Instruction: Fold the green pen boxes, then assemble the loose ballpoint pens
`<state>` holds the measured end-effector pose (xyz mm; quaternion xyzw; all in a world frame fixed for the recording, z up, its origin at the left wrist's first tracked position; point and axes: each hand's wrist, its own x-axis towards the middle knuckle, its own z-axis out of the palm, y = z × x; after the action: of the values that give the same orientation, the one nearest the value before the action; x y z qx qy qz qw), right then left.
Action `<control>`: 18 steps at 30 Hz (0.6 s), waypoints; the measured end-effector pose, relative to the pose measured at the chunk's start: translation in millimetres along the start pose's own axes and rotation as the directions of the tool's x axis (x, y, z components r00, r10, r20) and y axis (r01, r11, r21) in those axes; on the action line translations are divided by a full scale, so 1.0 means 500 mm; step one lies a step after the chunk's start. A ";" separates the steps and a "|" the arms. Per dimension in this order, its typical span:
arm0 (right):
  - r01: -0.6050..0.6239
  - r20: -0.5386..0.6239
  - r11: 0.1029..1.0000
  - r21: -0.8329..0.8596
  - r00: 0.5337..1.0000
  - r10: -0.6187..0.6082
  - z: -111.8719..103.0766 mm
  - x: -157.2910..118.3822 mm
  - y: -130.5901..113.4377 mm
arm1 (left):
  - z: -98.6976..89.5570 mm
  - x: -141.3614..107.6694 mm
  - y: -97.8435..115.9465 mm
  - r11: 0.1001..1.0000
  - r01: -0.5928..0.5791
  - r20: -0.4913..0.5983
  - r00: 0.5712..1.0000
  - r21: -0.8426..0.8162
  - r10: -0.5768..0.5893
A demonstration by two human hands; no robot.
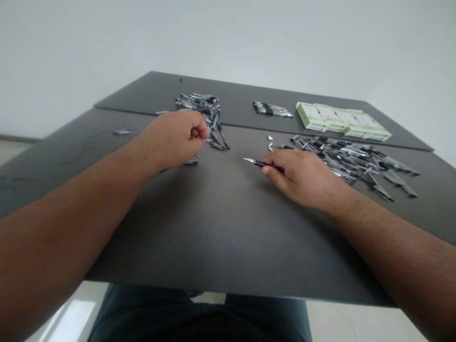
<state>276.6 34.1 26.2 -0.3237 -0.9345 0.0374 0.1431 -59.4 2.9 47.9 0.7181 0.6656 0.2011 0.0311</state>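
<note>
Right hand (301, 179) pinching a silver-tipped black pen (259, 163), left hand (174, 140) curled shut just beside a pen pile (201, 105)

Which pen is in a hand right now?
The black pen with the silver tip, pinched in the right hand; the other pens lie loose in piles on the table.

Blk/silver pen (258, 163) is gripped by R hand (302, 178), tip pointing L; L hand (174, 140) is curled shut beside pen pile (199, 102) on dark table (228, 228).
</note>
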 end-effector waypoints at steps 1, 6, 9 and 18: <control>-0.003 0.004 1.000 -0.001 1.000 0.003 0.000 0.000 -0.001 | -0.004 0.002 -0.003 0.999 -0.003 0.030 1.000 0.038 0.002; -0.010 0.014 1.000 -0.003 1.000 0.010 -0.003 0.001 -0.005 | -0.015 0.006 -0.025 0.968 -0.073 0.292 0.956 0.238 0.000; -0.016 0.026 1.000 0.000 1.000 0.016 -0.004 0.001 -0.006 | -0.014 0.007 -0.034 0.934 -0.145 0.435 0.900 0.328 -0.013; 0.024 0.009 0.999 0.021 1.000 -0.024 -0.001 0.000 -0.008 | 0.012 0.004 -0.057 0.958 -0.186 0.375 0.922 0.220 0.093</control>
<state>274.2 31.0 27.3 -0.3106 -0.9386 0.0469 0.1426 -84.5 9.5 34.0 0.7867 0.6152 -0.0183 0.0468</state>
